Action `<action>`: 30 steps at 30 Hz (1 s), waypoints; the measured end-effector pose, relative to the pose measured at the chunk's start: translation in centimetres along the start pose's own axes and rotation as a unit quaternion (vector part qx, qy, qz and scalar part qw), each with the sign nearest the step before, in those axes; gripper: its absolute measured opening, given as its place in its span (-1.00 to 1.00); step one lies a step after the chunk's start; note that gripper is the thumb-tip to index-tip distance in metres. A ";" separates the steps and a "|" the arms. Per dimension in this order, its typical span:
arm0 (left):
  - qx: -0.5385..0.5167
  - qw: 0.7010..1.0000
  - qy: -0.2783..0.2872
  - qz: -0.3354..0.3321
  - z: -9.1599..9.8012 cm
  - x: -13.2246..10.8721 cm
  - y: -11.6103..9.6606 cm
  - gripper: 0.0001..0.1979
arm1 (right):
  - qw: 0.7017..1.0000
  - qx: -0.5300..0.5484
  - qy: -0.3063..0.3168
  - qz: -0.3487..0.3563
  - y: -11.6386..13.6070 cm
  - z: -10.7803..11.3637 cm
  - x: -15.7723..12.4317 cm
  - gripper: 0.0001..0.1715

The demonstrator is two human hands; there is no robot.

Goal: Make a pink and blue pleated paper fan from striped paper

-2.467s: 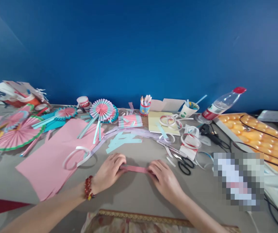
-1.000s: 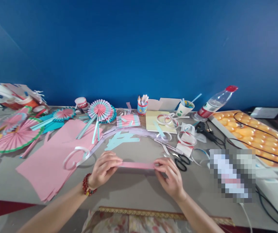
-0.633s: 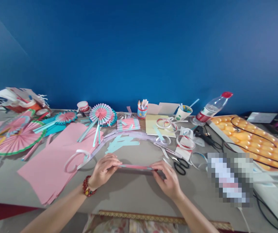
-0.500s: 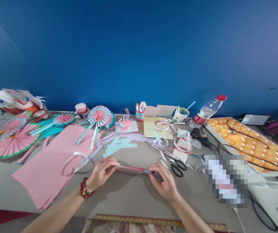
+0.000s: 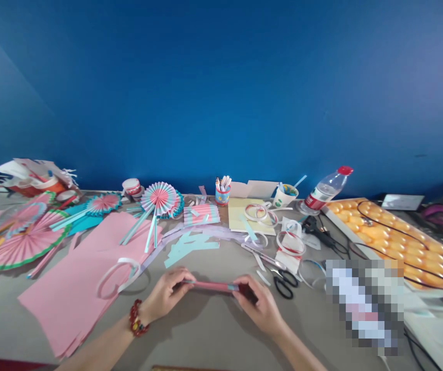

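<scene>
A narrow folded pink paper strip (image 5: 212, 286) with light blue at its ends is stretched level between both hands, above the grey table. My left hand (image 5: 170, 291), with a red bead bracelet at the wrist, pinches its left end. Its right end is pinched by my right hand (image 5: 258, 304). Fingers cover both tips of the strip. Just beyond it lie light blue paper strips (image 5: 192, 246). Black-handled scissors (image 5: 284, 282) rest to the right of my right hand, and large pink sheets (image 5: 78, 281) are stacked left of my left hand.
Pleated paper fans (image 5: 159, 200) stand and lie at the back and left. A pen cup (image 5: 223, 194), a paper cup (image 5: 284, 197) and a leaning plastic bottle (image 5: 327, 190) line the back. A black glue gun (image 5: 317, 231) and a yellow bumpy tray (image 5: 387, 242) with cables occupy the right.
The view has tilted up slightly, so objects sit lower in the picture. My hands have drawn a little closer together, both still holding the pink strip.
</scene>
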State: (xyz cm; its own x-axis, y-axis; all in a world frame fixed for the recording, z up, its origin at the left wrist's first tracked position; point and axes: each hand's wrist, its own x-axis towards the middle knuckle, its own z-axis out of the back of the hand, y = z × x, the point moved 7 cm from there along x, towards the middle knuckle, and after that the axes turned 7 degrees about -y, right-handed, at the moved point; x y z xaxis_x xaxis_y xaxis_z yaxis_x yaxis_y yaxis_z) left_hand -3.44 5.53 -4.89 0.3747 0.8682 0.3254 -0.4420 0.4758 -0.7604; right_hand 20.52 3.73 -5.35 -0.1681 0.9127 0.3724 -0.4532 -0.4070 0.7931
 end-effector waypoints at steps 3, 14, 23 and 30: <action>0.005 0.999 0.024 0.043 -0.2 0.0 0.4 -0.83 | 0.997 0.038 0.032 -0.058 -0.9 -0.3 0.4 -0.76; 0.078 0.984 0.137 0.085 -1.7 4.8 -1.1 -0.83 | 0.978 0.122 0.068 -0.152 -2.1 -2.1 4.5 -0.68; -0.121 0.964 0.129 0.199 -3.3 5.3 0.0 -0.61 | 0.933 0.276 0.020 -0.229 -2.9 -4.6 5.6 -0.51; -0.219 0.939 0.102 0.246 -4.8 4.2 0.6 -0.51 | 0.945 0.245 -0.012 -0.215 -3.7 -6.2 4.5 -0.51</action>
State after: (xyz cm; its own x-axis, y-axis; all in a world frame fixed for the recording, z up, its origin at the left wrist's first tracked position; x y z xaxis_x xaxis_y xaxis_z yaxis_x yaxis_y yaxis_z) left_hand 1.77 8.84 -6.69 0.3801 0.9016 -0.2063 -0.2411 -0.1188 -0.9632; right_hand 15.98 9.58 -9.63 -0.0387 0.9988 -0.0300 -0.0148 0.0295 0.9995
